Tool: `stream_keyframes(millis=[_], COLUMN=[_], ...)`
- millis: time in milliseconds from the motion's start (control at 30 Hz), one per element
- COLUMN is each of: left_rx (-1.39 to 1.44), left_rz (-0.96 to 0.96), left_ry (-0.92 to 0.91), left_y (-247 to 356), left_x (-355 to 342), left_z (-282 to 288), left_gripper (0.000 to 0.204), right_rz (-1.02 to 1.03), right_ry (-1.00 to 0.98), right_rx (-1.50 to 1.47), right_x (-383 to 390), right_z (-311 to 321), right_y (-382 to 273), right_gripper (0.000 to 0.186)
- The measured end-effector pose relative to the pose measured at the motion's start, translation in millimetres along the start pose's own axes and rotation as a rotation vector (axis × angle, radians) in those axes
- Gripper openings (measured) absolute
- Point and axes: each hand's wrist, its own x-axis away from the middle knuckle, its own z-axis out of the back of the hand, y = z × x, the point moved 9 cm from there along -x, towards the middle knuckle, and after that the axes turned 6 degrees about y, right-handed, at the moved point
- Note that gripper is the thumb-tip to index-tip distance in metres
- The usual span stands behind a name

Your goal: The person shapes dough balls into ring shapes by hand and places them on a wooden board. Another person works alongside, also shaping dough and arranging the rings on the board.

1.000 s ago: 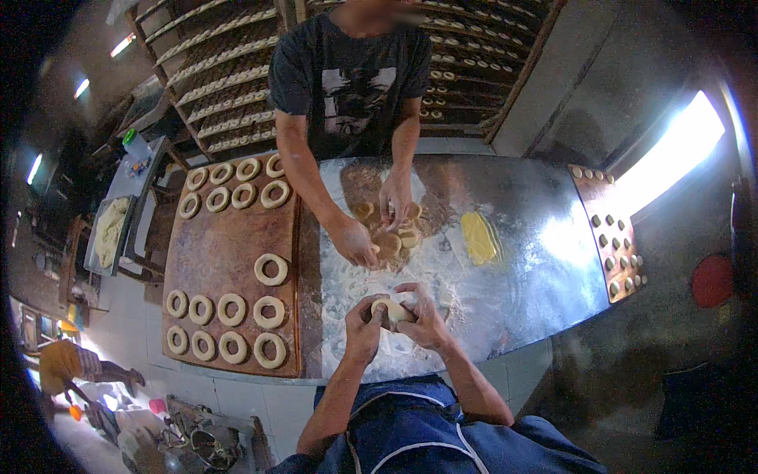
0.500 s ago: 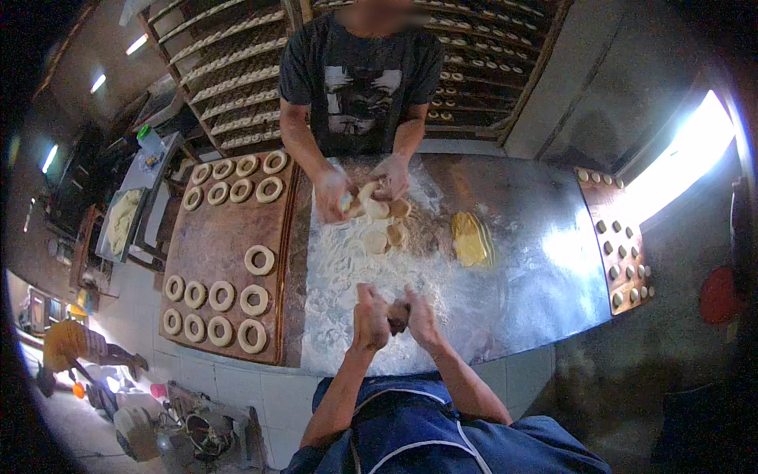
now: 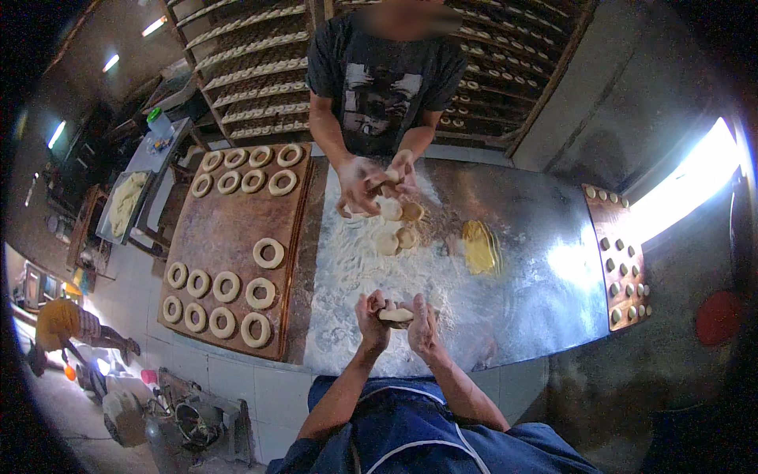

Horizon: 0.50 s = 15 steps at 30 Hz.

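Note:
Over the floured near edge of the table, my left hand (image 3: 371, 322) and my right hand (image 3: 423, 325) face each other with a pale piece of dough (image 3: 395, 314) between them. Fingers of both hands curl about its ends; part of the dough is hidden behind them. Several round dough pieces (image 3: 387, 242) lie on the flour (image 3: 347, 272) beyond my hands. Across the table, a co-worker's hands (image 3: 379, 183) work another piece of dough. Farther right of my hands sits a yellow, shiny slab (image 3: 480, 247) whose kind I cannot make out.
Dough rings (image 3: 227, 286) stand in rows on a wooden board (image 3: 229, 221) at the left. Another board (image 3: 612, 272) with small dough pieces lies at the table's right end. Racks of dough (image 3: 260, 75) rise behind the co-worker (image 3: 383, 79). Another person (image 3: 63, 324) bends at far left.
My hands have turned, and the dough between them now shows its pale side. The co-worker's hands have lifted and shifted with their dough. The whole view has swung slightly.

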Motion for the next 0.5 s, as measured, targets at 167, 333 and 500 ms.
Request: stream_keyframes(millis=[167,333,500], left_rx=[-1.107,-0.275,-0.528], left_rz=[-0.401,-0.017,-0.190], left_ry=[-0.170,0.037,-0.052], left_y=[41.0,53.6,69.8], left_x=[1.1,1.7,-13.1], left_z=[-11.5,17.3,34.7], left_gripper=[0.038,0.035,0.036], right_rz=[0.338,0.261,0.452], right_ry=[0.148,-0.039,-0.003], right_rx=[0.151,0.219,0.323], right_x=[4.3,-2.2,14.1], right_z=[-19.2,-40.9,-70.6], right_y=[-2.3,10.7,-51.7], right_gripper=[0.059,0.020,0.031])
